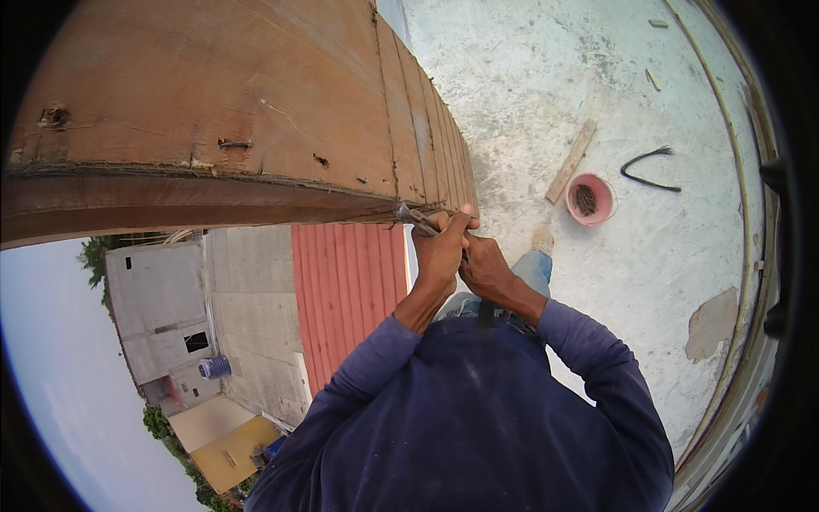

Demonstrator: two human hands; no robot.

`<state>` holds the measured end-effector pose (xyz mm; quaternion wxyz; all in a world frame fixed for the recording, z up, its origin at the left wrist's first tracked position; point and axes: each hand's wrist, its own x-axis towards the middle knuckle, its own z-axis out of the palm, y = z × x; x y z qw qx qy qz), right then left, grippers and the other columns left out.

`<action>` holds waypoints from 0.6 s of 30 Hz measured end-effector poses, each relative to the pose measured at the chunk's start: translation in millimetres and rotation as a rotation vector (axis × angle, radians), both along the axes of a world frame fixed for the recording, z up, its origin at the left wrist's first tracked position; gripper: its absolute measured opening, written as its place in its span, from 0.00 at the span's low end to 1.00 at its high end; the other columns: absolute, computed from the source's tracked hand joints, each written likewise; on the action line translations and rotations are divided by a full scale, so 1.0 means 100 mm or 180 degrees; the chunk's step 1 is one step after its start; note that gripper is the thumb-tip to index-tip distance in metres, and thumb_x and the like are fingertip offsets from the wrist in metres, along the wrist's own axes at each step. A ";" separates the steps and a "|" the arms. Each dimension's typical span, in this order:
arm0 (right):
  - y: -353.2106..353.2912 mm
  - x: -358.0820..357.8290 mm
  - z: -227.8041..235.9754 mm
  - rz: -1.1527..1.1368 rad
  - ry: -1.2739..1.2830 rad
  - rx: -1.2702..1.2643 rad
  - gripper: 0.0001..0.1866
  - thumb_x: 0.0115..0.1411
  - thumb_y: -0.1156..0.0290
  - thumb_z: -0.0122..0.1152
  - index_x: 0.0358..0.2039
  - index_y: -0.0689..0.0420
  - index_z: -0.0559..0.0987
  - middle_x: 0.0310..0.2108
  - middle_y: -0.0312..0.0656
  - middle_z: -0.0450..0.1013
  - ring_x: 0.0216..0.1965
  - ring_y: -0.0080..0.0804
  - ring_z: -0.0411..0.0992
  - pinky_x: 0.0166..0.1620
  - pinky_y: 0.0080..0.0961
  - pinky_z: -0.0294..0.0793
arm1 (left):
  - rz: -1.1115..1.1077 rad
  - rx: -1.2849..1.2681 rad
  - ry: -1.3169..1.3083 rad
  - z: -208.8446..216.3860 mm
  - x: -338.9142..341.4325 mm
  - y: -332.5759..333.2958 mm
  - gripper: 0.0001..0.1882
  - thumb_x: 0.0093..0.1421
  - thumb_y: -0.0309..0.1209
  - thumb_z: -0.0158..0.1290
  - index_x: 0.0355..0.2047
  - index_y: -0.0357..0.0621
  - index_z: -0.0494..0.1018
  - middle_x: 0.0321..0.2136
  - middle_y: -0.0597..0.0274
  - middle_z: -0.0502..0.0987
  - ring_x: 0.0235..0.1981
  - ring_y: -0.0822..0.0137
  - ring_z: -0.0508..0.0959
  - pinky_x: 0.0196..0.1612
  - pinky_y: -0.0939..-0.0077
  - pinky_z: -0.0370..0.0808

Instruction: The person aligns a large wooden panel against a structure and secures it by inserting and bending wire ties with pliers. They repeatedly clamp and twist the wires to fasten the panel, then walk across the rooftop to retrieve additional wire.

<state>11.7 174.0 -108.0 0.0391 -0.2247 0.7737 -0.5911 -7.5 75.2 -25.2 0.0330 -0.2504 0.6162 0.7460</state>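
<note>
With the tightly curled fingers of the left hand [437, 254], grips a slim grey metal tool [418, 219]; with the right hand [489, 269], clasps its lower part, grip partly hidden. At its tip, meets the edge of a long brown wooden panel [256, 94]. Beyond, right, on whitish stained floor [512, 77]: beside a pale wood strip [572, 162], a round pink bucket [605, 209] of thin brown pieces [584, 200].

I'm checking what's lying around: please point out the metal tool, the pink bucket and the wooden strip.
Metal tool [419, 220]: head view, on its exposed shaft.
Pink bucket [605, 203]: head view, on the inner wall, right of its contents.
Wooden strip [572, 160]: head view, midway along its upper face.
</note>
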 end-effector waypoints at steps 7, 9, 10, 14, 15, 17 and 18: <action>0.09 -0.08 -0.01 0.0147 0.0041 0.0026 0.22 0.57 0.75 0.64 0.51 0.63 0.69 0.30 0.58 0.76 0.31 0.62 0.75 0.33 0.52 0.74 | 0.0112 -0.0178 0.0006 0.02 -0.02 0.07 0.25 0.62 0.29 0.64 0.14 0.52 0.62 0.19 0.66 0.73 0.32 0.67 0.83 0.34 0.70 0.76; 0.12 -0.11 0.02 0.0203 0.0016 0.0051 0.21 0.57 0.75 0.64 0.50 0.63 0.69 0.30 0.57 0.76 0.31 0.63 0.75 0.33 0.52 0.74 | 0.0141 -0.0161 -0.0076 0.05 -0.03 0.10 0.25 0.62 0.29 0.64 0.14 0.52 0.62 0.19 0.66 0.73 0.33 0.67 0.83 0.34 0.70 0.76; 0.15 -0.14 0.05 0.0238 -0.0043 0.0060 0.21 0.58 0.75 0.64 0.50 0.63 0.70 0.30 0.58 0.76 0.31 0.63 0.75 0.33 0.53 0.74 | 0.0148 -0.0143 -0.0154 0.06 -0.04 0.11 0.25 0.62 0.30 0.65 0.14 0.52 0.62 0.19 0.66 0.73 0.34 0.66 0.83 0.34 0.71 0.76; 0.36 -0.16 0.34 0.0571 -0.0286 0.0451 0.16 0.64 0.70 0.61 0.48 0.63 0.70 0.26 0.54 0.74 0.28 0.60 0.74 0.32 0.49 0.74 | -0.0164 0.0209 -0.0115 0.13 0.04 0.10 0.18 0.63 0.34 0.65 0.20 0.46 0.71 0.25 0.59 0.80 0.30 0.71 0.80 0.32 0.75 0.77; 0.39 -0.14 0.46 0.0662 -0.0497 0.0055 0.15 0.67 0.67 0.59 0.47 0.63 0.70 0.25 0.51 0.73 0.26 0.55 0.74 0.32 0.46 0.74 | -0.0328 0.0508 -0.0170 0.15 0.09 0.06 0.17 0.63 0.36 0.65 0.22 0.45 0.71 0.27 0.58 0.80 0.31 0.71 0.81 0.32 0.75 0.78; 0.43 -0.07 0.73 0.0802 -0.1116 -0.0412 0.17 0.72 0.60 0.55 0.44 0.63 0.70 0.22 0.46 0.71 0.24 0.46 0.73 0.30 0.40 0.73 | -0.0773 0.1300 0.0064 0.18 0.18 -0.07 0.16 0.62 0.39 0.66 0.27 0.43 0.73 0.31 0.55 0.82 0.32 0.71 0.81 0.33 0.76 0.80; 0.50 -0.04 0.86 0.1372 -0.2632 -0.0488 0.22 0.75 0.50 0.49 0.37 0.58 0.69 0.19 0.34 0.63 0.21 0.28 0.66 0.29 0.29 0.70 | -0.1263 0.1380 0.0392 0.18 0.21 -0.14 0.20 0.65 0.46 0.62 0.34 0.40 0.74 0.37 0.49 0.81 0.36 0.67 0.83 0.38 0.76 0.83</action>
